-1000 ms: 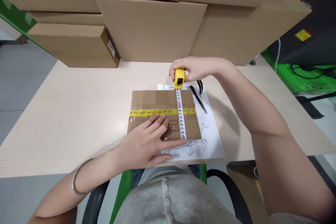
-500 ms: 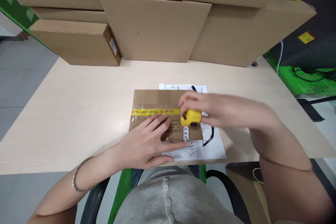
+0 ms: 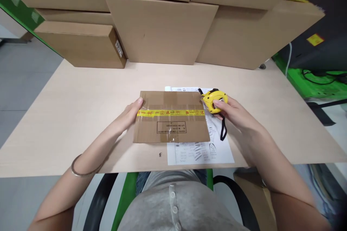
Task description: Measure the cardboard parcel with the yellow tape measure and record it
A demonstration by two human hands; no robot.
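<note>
A flat cardboard box [image 3: 154,100] with yellow printed tape across it and a framed text block lies in front of me. At its left side, my left hand [image 3: 130,115] grips the edge, thumb on top and the other fingers mostly hidden. My right hand [image 3: 230,110] is closed around a yellow tape measure [image 3: 214,98], beside the box's right far corner. No pulled-out blade shows on it. Its black wrist strap [image 3: 223,130] hangs down over a printed paper sheet [image 3: 202,155], which is partly covered by the box.
Large cardboard boxes [image 3: 162,29] are stacked along the back of the light wooden table [image 3: 94,115]. A smaller carton [image 3: 81,47] stands at the back left. To the right are a green surface [image 3: 311,83] with black cables and a dark panel.
My left hand has moved from the box's top to its left edge. My right hand has lifted the tape measure away to the right, and its blade no longer shows.
</note>
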